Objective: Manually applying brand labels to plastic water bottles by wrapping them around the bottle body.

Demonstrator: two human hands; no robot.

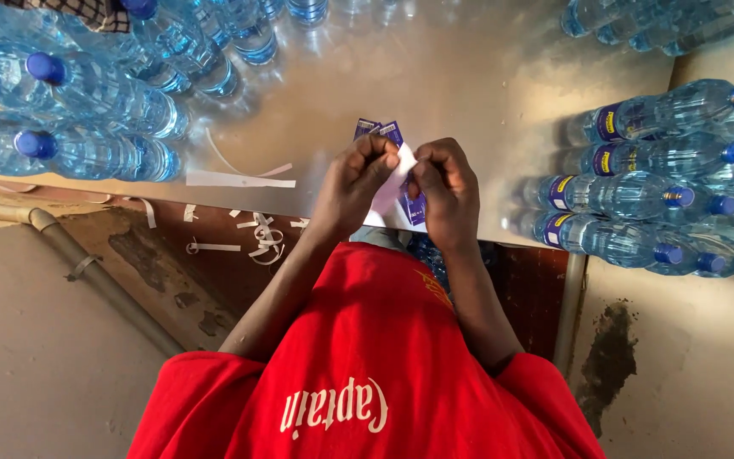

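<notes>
Head view: the left hand (352, 183) and right hand (445, 191) meet close together over the near edge of the metal table (435, 85), both with fingers curled and pinched shut on a small strip of labels (392, 170) (white on the back, dark blue on the printed face), which is held up between the fingertips just above the table. Just left of the hands, peeled white backing strips (239, 178) lie on the table, and more curled scraps (261, 238) hang at its near edge. Unlabelled water bottles with blue caps (87, 110) lie crowded on the far left. On the right, labelled bottles (639, 195) lie stacked on their sides. A red shirt (367, 365) fills the near foreground.
</notes>
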